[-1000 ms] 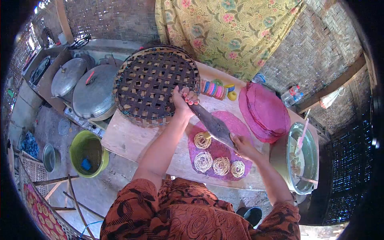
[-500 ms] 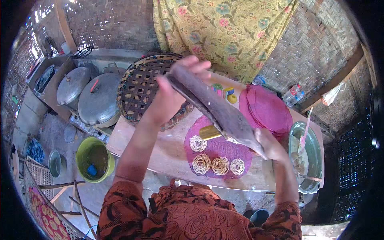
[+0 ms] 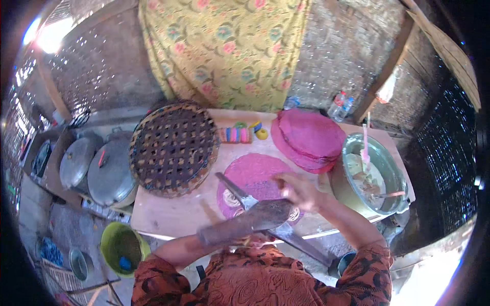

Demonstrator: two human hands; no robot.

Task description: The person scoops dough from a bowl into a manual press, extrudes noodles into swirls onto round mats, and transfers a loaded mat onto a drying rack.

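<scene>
A dark wooden hand press (image 3: 250, 219), made of two long crossing pieces, is held up in front of my body. My left forearm runs behind its left end; my left hand is hidden by the wood, though the press seems to rest in it. My right hand (image 3: 301, 193) is just above the right end of the press, fingers apart and partly blurred, with nothing visible in them. Below lies a round pink mat (image 3: 260, 168) bearing several pale coils of noodle strands (image 3: 230, 198), partly covered by the press.
A stack of pink round mats (image 3: 309, 137) lies at the back right, beside a large basin (image 3: 352, 188) with pale contents and a pink-handled tool. Round woven trays (image 3: 173, 148) stand at the left. Lidded pots (image 3: 115, 171) and a green bucket (image 3: 122, 250) are further left.
The press has come down and nearer to my body, and its two pieces now cross. My right hand has left its end. The camera view has shifted.
</scene>
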